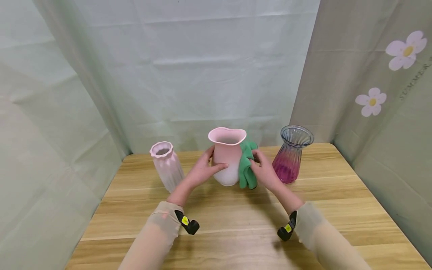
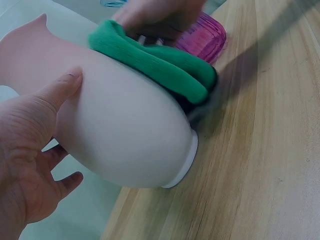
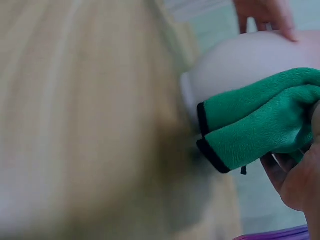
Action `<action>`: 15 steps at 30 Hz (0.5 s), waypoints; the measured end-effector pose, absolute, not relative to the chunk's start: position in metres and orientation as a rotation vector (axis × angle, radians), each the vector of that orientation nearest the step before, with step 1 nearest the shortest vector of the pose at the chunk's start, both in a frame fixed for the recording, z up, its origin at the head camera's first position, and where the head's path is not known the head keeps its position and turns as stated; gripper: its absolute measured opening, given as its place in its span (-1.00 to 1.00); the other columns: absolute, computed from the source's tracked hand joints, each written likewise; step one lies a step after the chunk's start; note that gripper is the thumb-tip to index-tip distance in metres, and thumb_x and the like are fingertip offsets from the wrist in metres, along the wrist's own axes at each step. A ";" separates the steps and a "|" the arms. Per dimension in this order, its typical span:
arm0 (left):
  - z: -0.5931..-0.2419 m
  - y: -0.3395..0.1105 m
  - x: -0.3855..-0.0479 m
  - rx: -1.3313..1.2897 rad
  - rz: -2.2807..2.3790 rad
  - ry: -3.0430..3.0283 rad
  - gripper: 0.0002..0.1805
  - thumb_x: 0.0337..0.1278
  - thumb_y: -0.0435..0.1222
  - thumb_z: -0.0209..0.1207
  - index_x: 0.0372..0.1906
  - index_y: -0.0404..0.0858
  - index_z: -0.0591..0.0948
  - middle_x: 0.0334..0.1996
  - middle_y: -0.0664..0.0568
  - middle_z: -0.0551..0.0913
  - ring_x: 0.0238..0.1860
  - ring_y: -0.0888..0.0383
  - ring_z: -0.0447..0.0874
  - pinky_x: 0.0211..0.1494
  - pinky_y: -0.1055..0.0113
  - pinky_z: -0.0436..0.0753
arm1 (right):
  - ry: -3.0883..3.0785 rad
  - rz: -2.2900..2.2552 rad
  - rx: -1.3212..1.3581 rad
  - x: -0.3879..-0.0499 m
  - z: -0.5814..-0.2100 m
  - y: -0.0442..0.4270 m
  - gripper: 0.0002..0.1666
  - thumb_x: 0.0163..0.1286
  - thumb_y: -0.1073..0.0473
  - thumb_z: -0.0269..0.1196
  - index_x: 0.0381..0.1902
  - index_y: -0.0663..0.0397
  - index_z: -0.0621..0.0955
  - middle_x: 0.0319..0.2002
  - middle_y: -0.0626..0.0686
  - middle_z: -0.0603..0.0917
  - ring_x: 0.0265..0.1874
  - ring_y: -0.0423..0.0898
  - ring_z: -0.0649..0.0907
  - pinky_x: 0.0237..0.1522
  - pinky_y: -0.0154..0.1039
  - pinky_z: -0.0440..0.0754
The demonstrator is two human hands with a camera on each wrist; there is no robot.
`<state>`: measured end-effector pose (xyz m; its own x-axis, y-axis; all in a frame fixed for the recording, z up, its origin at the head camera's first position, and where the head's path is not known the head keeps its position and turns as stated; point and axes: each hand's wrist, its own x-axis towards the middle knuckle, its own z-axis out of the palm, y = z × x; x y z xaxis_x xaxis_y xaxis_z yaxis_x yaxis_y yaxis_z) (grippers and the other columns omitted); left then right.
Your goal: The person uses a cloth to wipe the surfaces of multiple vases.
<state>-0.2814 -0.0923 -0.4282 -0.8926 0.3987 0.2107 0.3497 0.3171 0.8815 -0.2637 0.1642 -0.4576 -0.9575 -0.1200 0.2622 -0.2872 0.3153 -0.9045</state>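
Note:
A pink-to-white vase (image 1: 229,177) with a wavy flared rim stands between my two hands, its base at or just above the wooden table. My left hand (image 1: 204,170) grips its left side, thumb across the front and fingers partly behind; the left wrist view shows the thumb on the vase's pale body (image 2: 125,120). On the opposite side, my right hand (image 1: 264,171) holds a folded green cloth (image 1: 247,168) against the vase wall. Black edging trims the fuzzy cloth (image 3: 260,125) in the right wrist view. Some right fingers are hidden by the cloth.
To the left stands a ribbed pale-pink vase (image 1: 168,168) with a scalloped rim. A glass vase (image 1: 288,165), blue-grey above and magenta below, is close beside my right hand. Pale curtains (image 1: 209,75) hang behind the wooden table (image 1: 229,232).

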 end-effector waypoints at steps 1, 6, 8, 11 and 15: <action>-0.428 -0.092 -0.282 0.709 1.660 2.514 -0.10 0.20 -0.14 0.45 0.55 -0.16 0.25 0.38 -0.05 0.43 0.35 0.01 0.41 0.38 -0.01 0.45 | -2.427 1.731 0.358 -0.263 -0.464 0.165 -0.72 0.59 0.23 0.10 0.18 0.15 0.51 0.13 0.21 0.61 0.20 0.13 0.56 0.16 0.02 0.58; -0.429 -0.093 -0.283 0.717 1.667 2.511 -0.10 0.19 -0.15 0.46 0.55 -0.17 0.25 0.39 -0.07 0.42 0.36 -0.02 0.40 0.40 -0.04 0.42 | -2.458 1.812 0.283 -0.260 -0.490 0.167 -0.75 0.62 0.24 0.08 0.17 0.13 0.50 0.15 0.16 0.61 0.19 0.08 0.58 0.15 -0.06 0.56; -0.429 -0.093 -0.284 0.724 1.674 2.508 -0.10 0.19 -0.17 0.46 0.55 -0.19 0.26 0.39 -0.10 0.42 0.36 -0.05 0.41 0.40 -0.07 0.42 | -2.460 1.829 0.273 -0.259 -0.495 0.167 -0.77 0.62 0.23 0.08 0.15 0.11 0.50 0.14 0.14 0.61 0.19 0.07 0.58 0.14 -0.06 0.56; -0.428 -0.092 -0.283 0.728 1.683 2.500 -0.11 0.21 -0.21 0.45 0.55 -0.23 0.24 0.39 -0.16 0.41 0.35 -0.11 0.40 0.39 -0.11 0.41 | -2.453 1.841 0.270 -0.258 -0.495 0.168 -0.77 0.62 0.22 0.09 0.15 0.09 0.50 0.14 0.13 0.61 0.20 0.06 0.57 0.15 -0.06 0.55; -0.417 -0.090 -0.275 0.719 1.679 2.486 -0.12 0.23 -0.28 0.42 0.55 -0.31 0.22 0.40 -0.23 0.39 0.37 -0.16 0.38 0.40 -0.13 0.40 | -2.445 1.897 0.275 -0.257 -0.490 0.170 -0.75 0.63 0.21 0.07 0.18 0.09 0.49 0.16 0.13 0.59 0.15 0.02 0.57 0.06 -0.13 0.59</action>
<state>-0.2746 -0.0901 -0.4170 -0.8898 0.4064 0.2074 0.3443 0.2997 0.8898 -0.2574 0.1699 -0.4905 -0.9837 -0.1179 0.1359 -0.1609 0.2388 -0.9577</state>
